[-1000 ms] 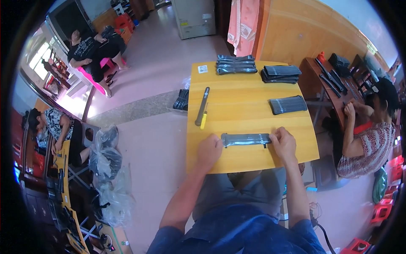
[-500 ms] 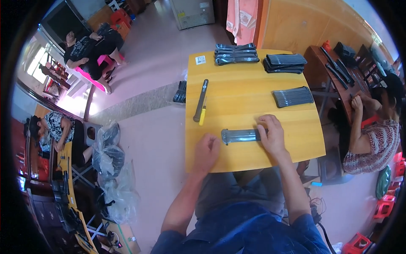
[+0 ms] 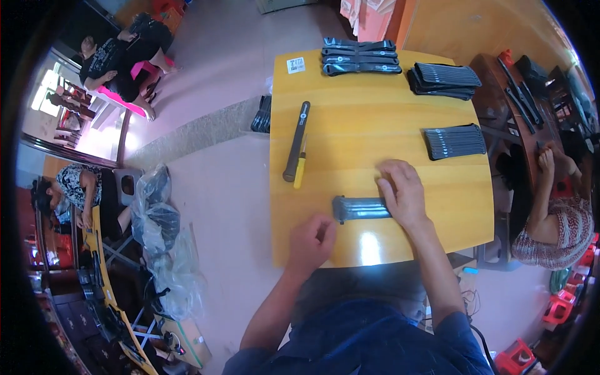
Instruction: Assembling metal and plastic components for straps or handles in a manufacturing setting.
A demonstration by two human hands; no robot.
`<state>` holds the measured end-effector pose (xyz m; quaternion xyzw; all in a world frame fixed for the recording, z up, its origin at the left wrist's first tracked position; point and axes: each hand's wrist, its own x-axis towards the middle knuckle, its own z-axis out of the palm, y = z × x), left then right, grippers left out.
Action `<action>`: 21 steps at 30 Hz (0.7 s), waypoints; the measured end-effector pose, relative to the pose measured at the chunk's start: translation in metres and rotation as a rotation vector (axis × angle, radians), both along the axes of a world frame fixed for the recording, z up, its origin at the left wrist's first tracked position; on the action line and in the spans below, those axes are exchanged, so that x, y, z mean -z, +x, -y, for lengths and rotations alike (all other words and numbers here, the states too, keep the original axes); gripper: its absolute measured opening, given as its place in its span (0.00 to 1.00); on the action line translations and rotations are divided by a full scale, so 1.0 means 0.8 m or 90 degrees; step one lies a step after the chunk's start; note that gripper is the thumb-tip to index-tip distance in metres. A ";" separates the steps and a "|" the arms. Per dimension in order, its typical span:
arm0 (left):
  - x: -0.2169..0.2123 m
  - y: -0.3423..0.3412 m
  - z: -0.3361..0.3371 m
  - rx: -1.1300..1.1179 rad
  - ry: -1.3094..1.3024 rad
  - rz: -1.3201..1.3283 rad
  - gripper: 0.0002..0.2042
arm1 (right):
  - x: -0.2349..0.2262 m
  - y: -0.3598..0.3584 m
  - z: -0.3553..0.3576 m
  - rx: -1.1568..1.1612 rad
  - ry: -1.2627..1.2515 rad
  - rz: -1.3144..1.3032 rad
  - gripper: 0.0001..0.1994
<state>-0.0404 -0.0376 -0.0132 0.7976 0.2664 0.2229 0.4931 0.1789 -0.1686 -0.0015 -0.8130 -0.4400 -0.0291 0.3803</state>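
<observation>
A square yellow wooden desk [image 3: 375,134] stands on a pale pinkish tiled floor [image 3: 212,69] crossed by a speckled grey stone strip [image 3: 187,134]. Far left, daylight pours through a bright window [image 3: 44,87] beside a pink table [image 3: 122,103]. Clear plastic bags [image 3: 162,244] heap on the left floor. A dark wooden bench [image 3: 512,100] stands right, with red plastic stools [image 3: 519,356] near right.

A single head-worn fisheye view looks steeply down from above the person's own forearms, which enter from the lower edge. It faces forward over the yellow table [image 3: 375,125], whose edges bow toward the rim. The left hand [image 3: 310,240] and right hand [image 3: 403,194] sit near centre, fairly close below.
</observation>
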 end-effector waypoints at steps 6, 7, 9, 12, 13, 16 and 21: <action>-0.004 0.005 0.000 0.012 0.034 -0.024 0.05 | 0.002 0.006 -0.002 0.001 -0.046 -0.003 0.12; -0.006 0.006 -0.001 0.021 0.037 -0.030 0.05 | 0.003 0.008 -0.001 -0.002 -0.043 0.001 0.13; -0.009 0.008 -0.002 0.032 0.035 -0.045 0.05 | 0.005 0.010 -0.001 -0.003 -0.045 -0.005 0.13; -0.012 0.010 -0.004 0.042 0.063 -0.058 0.05 | 0.005 0.011 -0.003 0.011 -0.052 -0.010 0.14; -0.013 0.011 -0.003 0.042 0.055 -0.058 0.04 | 0.005 0.011 -0.004 0.014 -0.062 -0.009 0.14; -0.013 0.008 -0.005 0.051 0.065 -0.070 0.04 | 0.005 0.010 -0.005 0.016 -0.078 -0.025 0.14; -0.011 0.011 -0.008 0.080 0.078 -0.101 0.05 | 0.009 0.018 -0.001 0.002 -0.092 -0.048 0.14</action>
